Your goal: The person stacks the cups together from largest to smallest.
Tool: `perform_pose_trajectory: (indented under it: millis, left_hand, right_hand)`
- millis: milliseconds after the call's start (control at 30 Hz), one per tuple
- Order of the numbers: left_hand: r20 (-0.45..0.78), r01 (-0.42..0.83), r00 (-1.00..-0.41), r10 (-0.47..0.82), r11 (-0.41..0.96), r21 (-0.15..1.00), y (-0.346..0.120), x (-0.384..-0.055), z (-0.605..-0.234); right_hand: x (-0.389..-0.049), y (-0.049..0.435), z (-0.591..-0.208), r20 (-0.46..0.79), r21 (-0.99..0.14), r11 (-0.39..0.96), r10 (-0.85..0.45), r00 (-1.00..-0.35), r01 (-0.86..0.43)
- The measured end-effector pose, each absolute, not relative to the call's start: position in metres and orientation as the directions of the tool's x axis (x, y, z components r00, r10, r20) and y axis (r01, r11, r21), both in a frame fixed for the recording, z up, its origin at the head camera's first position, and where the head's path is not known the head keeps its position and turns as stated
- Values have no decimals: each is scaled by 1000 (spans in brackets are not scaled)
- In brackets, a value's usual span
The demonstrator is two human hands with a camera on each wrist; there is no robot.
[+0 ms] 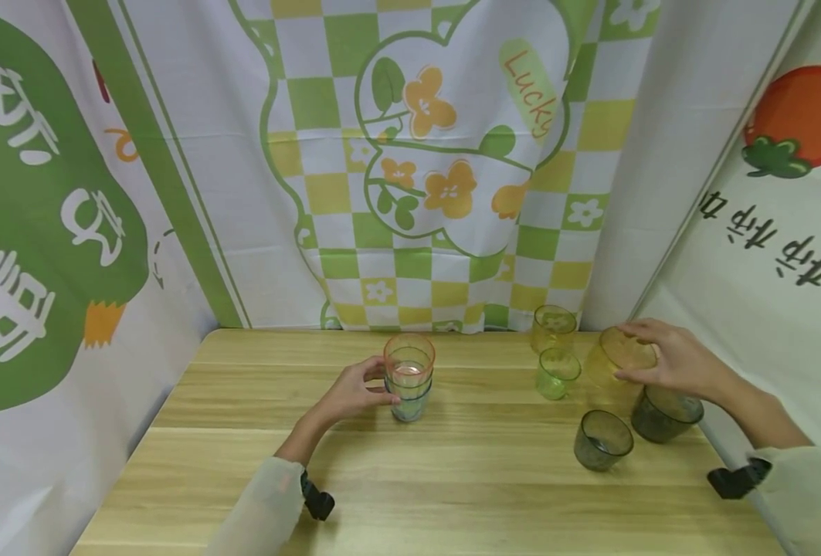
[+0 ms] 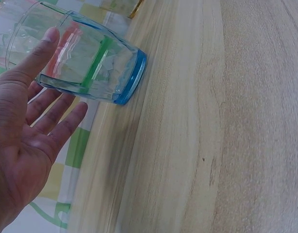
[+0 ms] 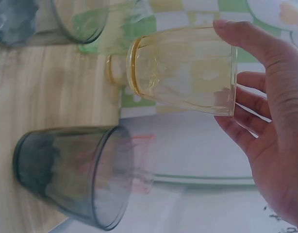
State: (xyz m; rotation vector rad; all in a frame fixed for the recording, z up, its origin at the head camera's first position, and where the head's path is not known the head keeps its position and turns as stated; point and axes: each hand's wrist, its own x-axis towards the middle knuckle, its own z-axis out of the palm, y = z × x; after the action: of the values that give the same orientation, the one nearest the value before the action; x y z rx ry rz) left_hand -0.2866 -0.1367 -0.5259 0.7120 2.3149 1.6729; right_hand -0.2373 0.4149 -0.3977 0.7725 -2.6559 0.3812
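As the left hand [image 1: 352, 390] pinches 3 stacked glasses [image 1: 412, 384], the right hand [image 1: 676, 361] grips a yellow glass [image 3: 188, 70], apparently for transfer, the next move needing steady pressure.

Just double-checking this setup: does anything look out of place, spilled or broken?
I see no spill or breakage among the glasses on the table. One oddity: the red fruit printed on the right-hand cloth has its green leaves at the bottom, so that cloth may be hanging upside down.
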Motion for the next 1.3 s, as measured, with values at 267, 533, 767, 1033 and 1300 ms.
perform_pose_trajectory:
  millis: [267,533,767,1033,1300]
  left_hand:
    - [111,264,-865,489,256,930,-137,-285,-524]
    - [117,267,-862,493,248,931,-136,-285,-522]
    - [121,268,-861,494,238,934,-135,-285,-524]
    - [120,261,-864,490,231,937,-135,-284,-522]
    - [125,265,-860,495,224,938,-133,-284,-522]
  right_hand:
    - [-236,393,-380,455,-142,794,-478,-751,-591]
    - [-238,371,-372,519,-127,725,-533,-668,-677]
    - [-241,353,-369,534,-138,706,-538,-652,-695]
    - [-241,330,-363,537,-160,683,-546,-643,-713]
    - [-247,310,-357,592,-126,615,-583,-556,-779]
